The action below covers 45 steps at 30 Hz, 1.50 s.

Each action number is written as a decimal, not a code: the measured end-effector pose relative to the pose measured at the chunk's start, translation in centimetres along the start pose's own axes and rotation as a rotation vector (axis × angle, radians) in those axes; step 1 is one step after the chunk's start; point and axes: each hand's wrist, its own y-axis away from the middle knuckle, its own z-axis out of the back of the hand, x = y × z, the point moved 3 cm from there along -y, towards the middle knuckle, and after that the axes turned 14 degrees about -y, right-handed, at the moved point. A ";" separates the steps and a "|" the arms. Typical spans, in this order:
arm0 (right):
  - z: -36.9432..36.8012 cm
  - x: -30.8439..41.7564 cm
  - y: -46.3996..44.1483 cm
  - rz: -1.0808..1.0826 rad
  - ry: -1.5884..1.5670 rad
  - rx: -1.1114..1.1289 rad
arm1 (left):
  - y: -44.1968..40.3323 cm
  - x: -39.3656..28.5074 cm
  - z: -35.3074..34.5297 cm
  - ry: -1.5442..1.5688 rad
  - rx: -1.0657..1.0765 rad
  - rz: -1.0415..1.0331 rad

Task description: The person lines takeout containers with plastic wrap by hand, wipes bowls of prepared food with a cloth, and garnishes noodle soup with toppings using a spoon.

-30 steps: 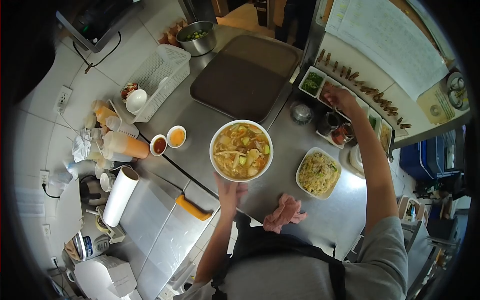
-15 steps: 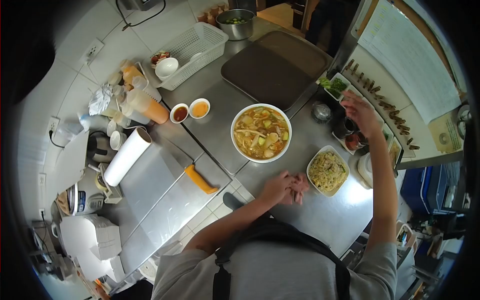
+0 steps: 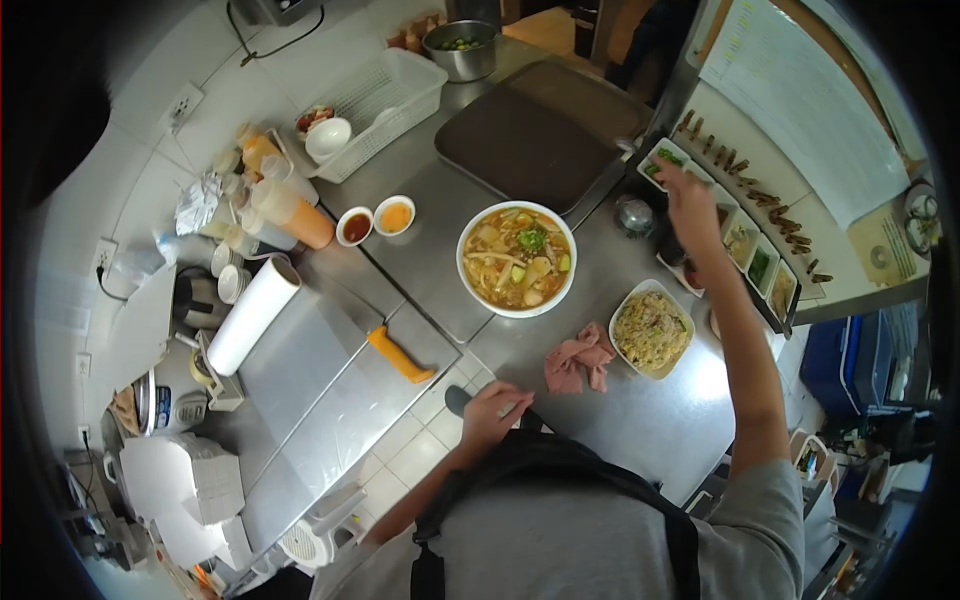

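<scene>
My right hand reaches over the row of condiment tubs. Its fingers are drawn together at the tub of chopped greens, and what lies between the fingertips is hidden. My left hand hovers near the counter's front edge, loosely curled and holding nothing. Beyond it a crumpled pink cloth lies on the steel. A white bowl of soup stands in the middle with a small heap of chopped greens on top. Right of the cloth sits a square dish of fried rice.
A dark tray lies behind the soup. Two small sauce cups stand at its left. An orange-handled tool and a white plastic-wrap roll are on the left counter. Squeeze bottles and a white basket line the wall.
Chopped greens now top the soup. My left hand has left the pink cloth and moved toward my body. My right hand has shifted to the far tub of greens.
</scene>
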 end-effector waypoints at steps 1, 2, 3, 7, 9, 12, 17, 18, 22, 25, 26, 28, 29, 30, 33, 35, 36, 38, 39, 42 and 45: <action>1.0 -3.4 -1.1 -0.026 0.076 0.011 | 0.5 0.1 0.0 0.007 -0.016 0.022; 1.3 -6.7 -1.9 -0.106 0.195 0.077 | 1.0 0.1 0.0 0.013 -0.032 0.046; 1.4 -9.8 -2.4 -0.189 0.311 0.145 | 1.4 0.2 0.1 0.017 -0.050 0.071; -0.4 -12.1 -2.9 -0.678 0.106 0.308 | 0.6 0.7 -1.3 0.111 -0.031 0.040; -0.8 -13.2 -2.5 -0.572 0.308 0.243 | -0.6 -0.1 -1.6 0.117 -0.053 -0.022; 0.2 -14.9 -0.5 -0.647 0.483 0.411 | -1.5 -0.2 -3.0 0.178 0.028 0.043; -0.2 -23.2 1.1 -0.547 0.616 0.486 | -2.5 1.9 -5.1 0.323 -0.024 0.202; 0.7 -21.5 0.4 -0.589 0.644 0.441 | -2.7 1.9 -5.2 0.360 -0.041 0.226; 2.3 -14.9 -2.3 -0.781 0.620 0.587 | -2.7 1.8 -4.9 0.296 -0.051 0.263; 0.4 -16.8 -1.5 -0.687 0.663 0.488 | -3.0 1.6 -4.8 0.231 -0.048 0.221; -0.1 -17.8 -0.7 -0.713 0.643 0.406 | -3.0 1.6 -4.9 0.235 -0.041 0.225; -1.0 -20.3 1.4 -0.752 0.596 0.242 | -3.2 1.8 -5.0 0.241 -0.038 0.237; -1.7 -21.3 2.1 -0.657 0.565 0.186 | -3.1 1.9 -4.9 0.237 -0.022 0.245; -2.1 -22.3 2.9 -0.564 0.535 0.127 | -3.1 1.8 -4.8 0.236 -0.004 0.252; -1.0 -19.3 4.2 -0.539 0.358 -0.089 | -3.4 1.8 -4.9 0.241 -0.032 0.210; -0.1 -18.3 5.2 -0.554 0.232 -0.221 | -3.2 1.7 -5.1 0.234 -0.029 0.192; -0.2 -18.3 5.6 -0.533 0.176 -0.277 | -3.2 1.9 -5.1 0.221 -0.009 0.195; 0.0 -18.3 5.9 -0.482 0.114 -0.357 | -3.3 2.0 -5.1 0.210 0.007 0.198; 0.4 -17.8 6.0 -0.455 0.111 -0.381 | -3.4 2.0 -5.1 0.214 0.006 0.197; 1.9 -15.9 6.0 -0.458 0.100 -0.394 | -3.2 2.2 -5.2 0.226 0.022 0.208; 3.4 -13.3 5.3 -0.313 0.112 -0.390 | -3.2 2.1 -5.1 0.256 0.031 0.226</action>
